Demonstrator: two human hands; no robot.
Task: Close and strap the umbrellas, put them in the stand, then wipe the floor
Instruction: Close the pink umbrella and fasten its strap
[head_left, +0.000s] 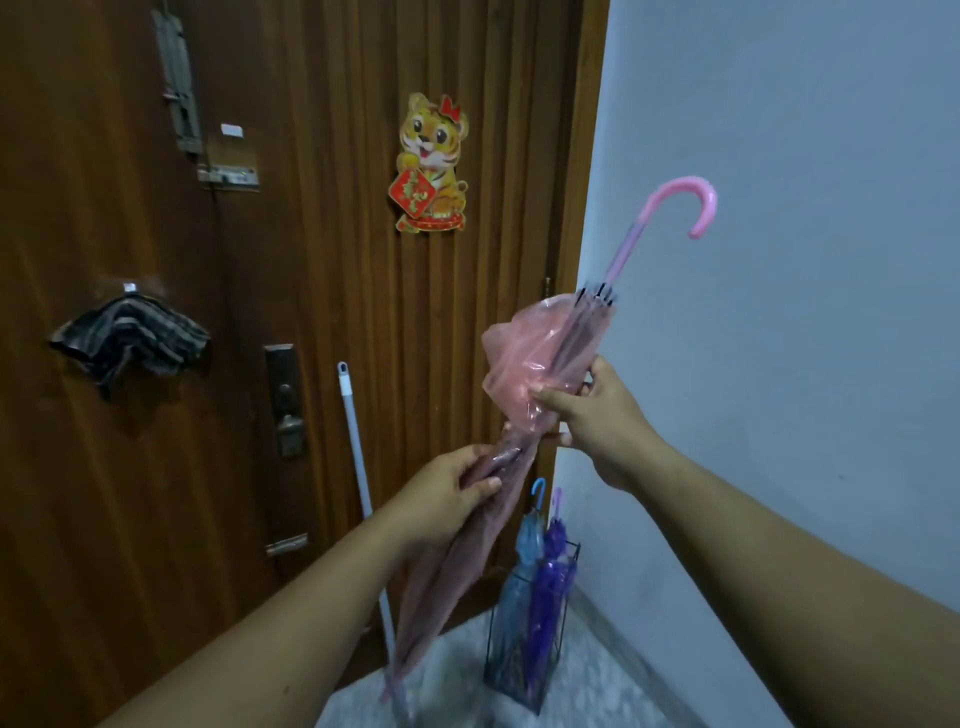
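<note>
**Pink umbrella held in both hands**

Left hand (452, 493) fingers curl around the folded pink translucent-plastic umbrella (524, 405); right hand (587, 410) pinches its loose canopy higher up. Below them, the black wire stand (569, 582) holds blue (519, 571) and purple (553, 566) umbrellas.

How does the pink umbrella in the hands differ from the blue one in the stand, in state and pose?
The pink umbrella is held in the air, tilted with its handle up to the right; the blue umbrella stands handle-up in the wire stand. The pink canopy is loose and bunched near the right hand, while the left hand gathers it lower down; the blue canopy looks furled slim. Both have translucent canopies and hooked handles.
</note>
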